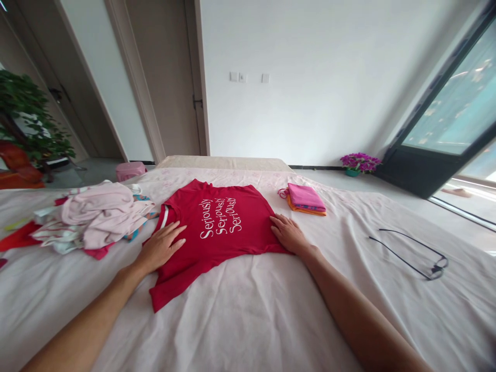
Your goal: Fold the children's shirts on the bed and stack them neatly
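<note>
A red T-shirt (248, 222) with white lettering lies spread on the pale bed sheet (248, 310), its collar toward the left and one sleeve reaching toward me. My left hand (163, 245) rests flat near the collar, fingers stretched out over the cloth. At the shirt's right end, by the hem, lies my right hand (289, 232), also flat with its fingers extended. Neither hand grips the fabric.
Left of the shirt is a loose heap of clothes (104, 214). Beyond my right hand sits a folded pink and orange stack (306, 199). Eyeglasses (436, 268) lie at the right. Past the bed stand a pink stool (130, 170) and purple flowers (360, 162).
</note>
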`<state>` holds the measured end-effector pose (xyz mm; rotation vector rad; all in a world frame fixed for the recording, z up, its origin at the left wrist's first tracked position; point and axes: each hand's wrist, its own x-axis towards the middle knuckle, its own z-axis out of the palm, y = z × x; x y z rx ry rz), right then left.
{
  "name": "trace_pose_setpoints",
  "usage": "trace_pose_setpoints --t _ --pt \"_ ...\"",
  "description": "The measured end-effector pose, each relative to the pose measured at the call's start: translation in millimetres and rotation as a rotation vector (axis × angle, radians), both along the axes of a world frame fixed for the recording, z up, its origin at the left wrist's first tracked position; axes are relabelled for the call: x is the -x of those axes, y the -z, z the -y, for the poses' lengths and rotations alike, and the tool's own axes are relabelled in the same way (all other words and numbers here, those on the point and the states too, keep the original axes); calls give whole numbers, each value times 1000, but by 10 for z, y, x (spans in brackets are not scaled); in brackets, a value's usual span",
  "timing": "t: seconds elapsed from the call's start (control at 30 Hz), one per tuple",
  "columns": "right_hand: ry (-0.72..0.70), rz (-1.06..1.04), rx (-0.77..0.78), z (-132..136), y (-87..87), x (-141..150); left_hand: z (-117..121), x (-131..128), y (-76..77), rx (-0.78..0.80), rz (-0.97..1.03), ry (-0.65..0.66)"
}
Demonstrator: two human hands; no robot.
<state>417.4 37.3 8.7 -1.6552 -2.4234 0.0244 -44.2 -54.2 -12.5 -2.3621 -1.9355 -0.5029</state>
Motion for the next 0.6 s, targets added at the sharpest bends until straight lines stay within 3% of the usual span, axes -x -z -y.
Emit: trace_pose_setpoints --t 0.23,0.6 --pt "8 -18 15 43 -43 16 -11 3 21 -36 17 4" --pt "-12 -35 -5 117 -107 9 -77 94 178 -78 46 22"
